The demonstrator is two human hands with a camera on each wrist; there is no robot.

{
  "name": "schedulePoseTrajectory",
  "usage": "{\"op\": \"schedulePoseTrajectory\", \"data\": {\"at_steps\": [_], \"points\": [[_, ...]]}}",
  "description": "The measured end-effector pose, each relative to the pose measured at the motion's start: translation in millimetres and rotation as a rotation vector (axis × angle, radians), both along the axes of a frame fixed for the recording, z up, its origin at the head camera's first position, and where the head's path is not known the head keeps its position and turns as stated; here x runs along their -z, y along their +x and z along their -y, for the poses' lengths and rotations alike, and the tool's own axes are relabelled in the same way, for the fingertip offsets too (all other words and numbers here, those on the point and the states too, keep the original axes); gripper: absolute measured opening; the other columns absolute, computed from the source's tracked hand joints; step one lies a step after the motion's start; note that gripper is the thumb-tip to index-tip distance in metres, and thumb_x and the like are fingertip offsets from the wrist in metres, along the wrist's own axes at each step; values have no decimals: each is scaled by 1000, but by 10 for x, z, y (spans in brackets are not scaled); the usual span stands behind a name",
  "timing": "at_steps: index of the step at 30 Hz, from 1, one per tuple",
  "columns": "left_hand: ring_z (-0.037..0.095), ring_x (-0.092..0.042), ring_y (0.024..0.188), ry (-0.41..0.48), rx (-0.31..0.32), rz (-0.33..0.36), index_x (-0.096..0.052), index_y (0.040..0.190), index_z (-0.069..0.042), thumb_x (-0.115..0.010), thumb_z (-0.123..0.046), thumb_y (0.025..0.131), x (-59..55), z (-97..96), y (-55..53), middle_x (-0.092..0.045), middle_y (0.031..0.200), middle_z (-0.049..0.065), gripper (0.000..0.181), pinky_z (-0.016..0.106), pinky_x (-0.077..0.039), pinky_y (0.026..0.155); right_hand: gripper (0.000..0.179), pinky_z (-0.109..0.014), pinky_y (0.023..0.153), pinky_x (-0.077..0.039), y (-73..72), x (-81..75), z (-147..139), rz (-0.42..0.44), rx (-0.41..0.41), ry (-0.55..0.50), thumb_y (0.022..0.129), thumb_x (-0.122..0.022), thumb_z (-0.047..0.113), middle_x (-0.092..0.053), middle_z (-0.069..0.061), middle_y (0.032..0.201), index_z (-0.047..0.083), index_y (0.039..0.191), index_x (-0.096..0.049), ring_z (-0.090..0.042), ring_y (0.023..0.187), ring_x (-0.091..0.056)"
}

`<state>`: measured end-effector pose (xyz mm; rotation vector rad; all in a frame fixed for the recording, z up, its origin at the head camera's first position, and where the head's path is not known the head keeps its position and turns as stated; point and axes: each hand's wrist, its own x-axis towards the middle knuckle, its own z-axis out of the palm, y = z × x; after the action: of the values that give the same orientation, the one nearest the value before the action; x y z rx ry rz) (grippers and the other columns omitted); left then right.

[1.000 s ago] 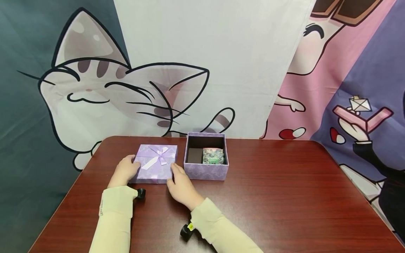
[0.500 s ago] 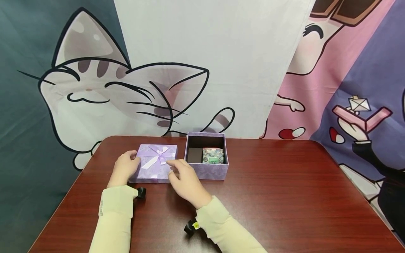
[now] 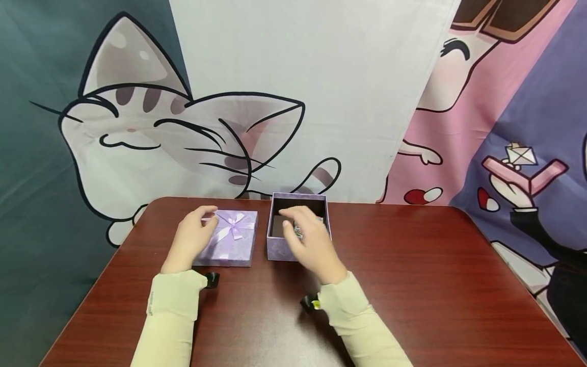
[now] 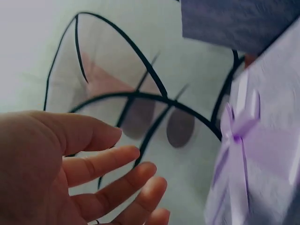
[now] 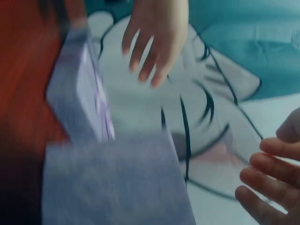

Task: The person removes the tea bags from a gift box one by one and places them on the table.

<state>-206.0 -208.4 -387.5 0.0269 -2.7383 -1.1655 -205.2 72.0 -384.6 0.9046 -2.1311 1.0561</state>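
Note:
A purple gift box lid with a lilac ribbon bow lies on the table at the left. Over its left edge hovers my left hand, fingers relaxed and apart from the bow; the left wrist view shows nothing in that hand. Right of the lid stands the purple box base, its dark inside facing up. My right hand is raised over the front of this base, fingers loosely spread and holding nothing. It partly hides a small patterned item inside the base.
The brown wooden table extends to the right and toward the front. Behind it hangs a cloth backdrop with cartoon figures. A dark object is at the far right edge.
Both hands have lifted away from the lid. My right hand has moved right, from the lid's right side to above the base. My left hand has risen slightly and shifted right.

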Motion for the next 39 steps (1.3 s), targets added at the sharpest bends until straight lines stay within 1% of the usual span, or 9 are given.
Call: {"op": "schedulePoseTrajectory", "data": {"at_steps": [3,7,8,11,18,24,28,33,39], "points": [[41,-61,115,10,30,-41,-58,136,1,-51,-15,102,-58,-92,25,-61,130,26,39,55,-49,97,28,-38,101,-49,-88,10,-190,-50,39,48,95,-61,7,-68,-10,119,2,122,-68,-24,115,-62],[38,-62,114,12,56,-66,-60,135,0,-51,-15,103,-102,-206,52,-62,129,23,36,55,-49,97,36,-41,108,-44,-198,73,-437,-50,79,129,95,-62,6,-65,-13,129,2,131,-64,-29,123,-58],[38,-63,113,8,61,-71,-60,134,0,-52,-15,103,-106,-232,56,-62,129,23,36,55,-47,100,38,-41,109,-43,-225,91,-492,-38,83,148,95,-62,6,-64,-14,132,1,134,-62,-30,125,-57],[37,-63,112,-4,78,-85,-61,133,-1,-53,-15,103,-97,-322,55,-63,127,22,35,55,-47,100,43,-44,114,-38,-311,156,-649,15,101,199,98,-61,9,-59,-16,139,1,140,-57,-33,133,-51],[32,-63,111,3,145,-141,-63,131,-3,-56,-14,100,-51,-634,59,-64,124,18,33,49,-52,94,50,-48,121,-24,-467,326,-922,187,127,277,104,-53,18,-46,-15,154,0,150,-45,-34,146,-35],[29,-62,108,27,201,-261,-67,125,-6,-61,-11,97,-72,-896,114,-65,121,13,29,47,-52,91,54,-50,123,-17,-562,409,-1036,283,104,330,106,-50,23,-37,-16,160,1,155,-38,-36,150,-28],[27,-61,102,13,230,-327,-68,123,-6,-61,-9,97,-54,-1046,105,-65,118,11,27,44,-51,89,56,-53,123,-16,-637,441,-1083,328,113,384,107,-47,28,-34,-13,162,6,157,-34,-36,151,-26],[24,-62,98,-35,276,-304,-67,122,-5,-60,-9,97,-41,-1222,34,-66,115,11,27,42,-52,88,57,-53,123,-16,-715,454,-1113,356,99,450,108,-43,32,-32,-9,163,7,158,-32,-34,151,-24],[25,-64,101,-126,321,-212,-66,121,-2,-58,-7,98,-50,-1389,-92,-67,113,12,26,42,-53,91,59,-47,124,-16,-772,440,-1142,356,81,496,109,-43,34,-30,-9,164,6,159,-30,-31,152,-24]]}}
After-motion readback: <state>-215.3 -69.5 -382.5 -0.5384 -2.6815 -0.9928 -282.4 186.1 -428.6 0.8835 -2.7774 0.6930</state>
